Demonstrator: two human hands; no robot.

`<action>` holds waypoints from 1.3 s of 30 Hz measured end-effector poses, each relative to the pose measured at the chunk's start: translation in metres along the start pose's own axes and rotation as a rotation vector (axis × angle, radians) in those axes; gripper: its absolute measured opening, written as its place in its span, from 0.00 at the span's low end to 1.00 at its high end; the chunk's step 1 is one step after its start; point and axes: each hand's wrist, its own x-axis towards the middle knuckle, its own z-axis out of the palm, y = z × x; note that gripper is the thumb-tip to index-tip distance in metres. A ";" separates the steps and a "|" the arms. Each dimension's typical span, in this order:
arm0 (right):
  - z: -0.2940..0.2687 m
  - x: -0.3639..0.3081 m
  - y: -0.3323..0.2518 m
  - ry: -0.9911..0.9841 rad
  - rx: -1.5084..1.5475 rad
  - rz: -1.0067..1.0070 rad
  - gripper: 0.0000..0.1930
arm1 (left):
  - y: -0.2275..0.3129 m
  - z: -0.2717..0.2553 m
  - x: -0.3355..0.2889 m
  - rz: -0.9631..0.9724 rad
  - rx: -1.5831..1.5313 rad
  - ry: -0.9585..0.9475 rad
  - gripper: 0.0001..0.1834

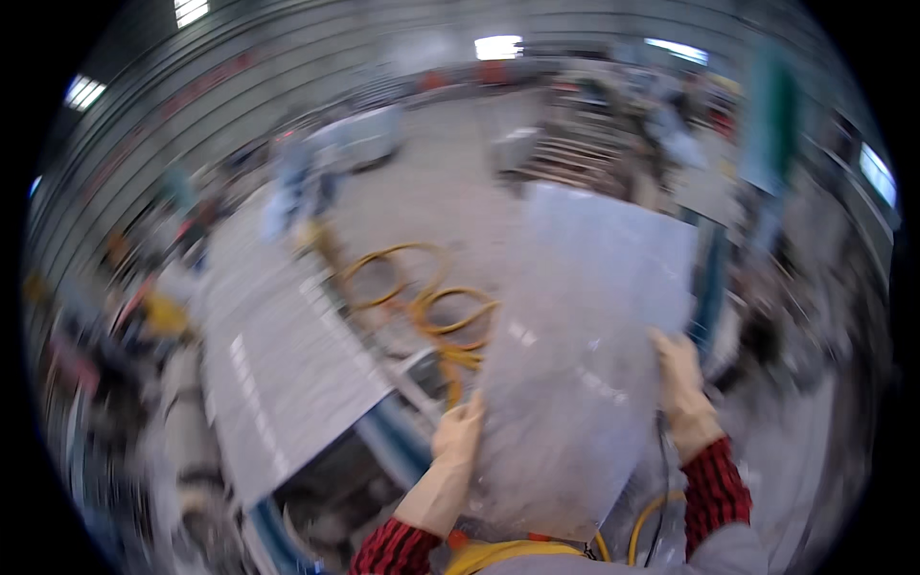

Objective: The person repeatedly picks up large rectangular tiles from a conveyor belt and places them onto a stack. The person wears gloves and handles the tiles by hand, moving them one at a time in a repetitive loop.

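Slab (pixel 575 355), broad, pale grey and faintly glossy, fills the space in front of the person, raised between two hands that look gloved. From where I stand it could be stone or tile, though the blur keeps me from being sure. Its face shows no sag that I can make out, so I'd judge it stiff, fairly heavy, and apt to chip at the corners if knocked. The shine suggests a slick surface, which makes the long edges the sensible place to hold, with fingers underneath taking the weight. The left hand (pixel 458 436) is partly curled on the left long edge, toward the end nearer the body; the right hand (pixel 680 379) is bent against the right edge, somewhat farther out. How far their fingers reach beneath, I cannot tell. Much of the slab stretches out past both hands, so it would probably pull down at the far end. Off to its left is a table (pixel 287 374) with a pale top, and yellow hose (pixel 464 357) lies coiled on the floor (pixel 450 192) between the two.
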 end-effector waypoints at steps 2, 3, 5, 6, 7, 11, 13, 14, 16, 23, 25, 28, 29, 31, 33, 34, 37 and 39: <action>-0.018 0.008 0.022 0.137 -0.141 0.043 0.29 | -0.011 0.030 0.006 -0.038 0.013 -0.036 0.42; -0.030 0.009 0.029 0.185 -0.249 0.019 0.30 | -0.007 0.044 0.000 -0.038 0.050 -0.058 0.42; -0.055 0.006 0.040 0.137 -0.077 0.151 0.30 | -0.013 0.073 0.008 -0.031 0.046 -0.127 0.42; -0.064 0.004 0.047 0.095 0.007 0.209 0.29 | -0.028 0.094 0.019 -0.029 0.007 -0.181 0.42; -0.074 0.003 0.056 0.071 0.053 0.259 0.29 | -0.029 0.106 0.022 -0.040 -0.035 -0.225 0.42; -0.095 0.006 0.108 0.172 0.083 0.378 0.34 | -0.014 0.127 0.027 0.097 0.284 -0.384 0.40; -0.095 0.008 0.101 0.179 0.088 0.408 0.34 | -0.009 0.140 0.034 0.090 0.260 -0.403 0.40; -0.093 0.009 0.095 0.187 0.077 0.417 0.34 | -0.007 0.145 0.039 0.084 0.248 -0.409 0.39; -0.089 0.010 0.068 0.209 0.046 0.425 0.35 | 0.003 0.157 0.053 0.141 0.267 -0.460 0.39; -0.111 0.050 0.094 0.342 0.060 0.394 0.32 | 0.040 0.204 0.092 0.269 0.143 -0.609 0.37; -0.116 0.063 0.085 0.364 0.033 0.415 0.31 | 0.052 0.217 0.103 0.301 0.174 -0.600 0.36; -0.128 0.090 0.096 0.309 0.138 0.463 0.38 | 0.064 0.249 0.119 0.312 0.204 -0.561 0.35; -0.135 0.099 0.097 0.291 0.122 0.465 0.39 | 0.069 0.261 0.123 0.308 0.211 -0.543 0.35; -0.141 0.117 0.088 0.253 0.096 0.480 0.39 | 0.093 0.271 0.122 0.278 0.160 -0.570 0.35; -0.162 0.154 0.126 0.293 -0.085 0.408 0.41 | 0.109 0.294 0.131 0.270 0.119 -0.591 0.35; -0.169 0.174 0.129 0.322 -0.135 0.380 0.41 | 0.113 0.312 0.143 0.278 0.103 -0.589 0.35; -0.172 0.216 0.135 0.427 -0.199 0.378 0.43 | 0.157 0.334 0.144 0.275 0.193 -0.531 0.35; -0.191 0.243 0.151 0.259 -0.408 0.226 0.46 | 0.181 0.350 0.140 0.250 0.202 -0.484 0.35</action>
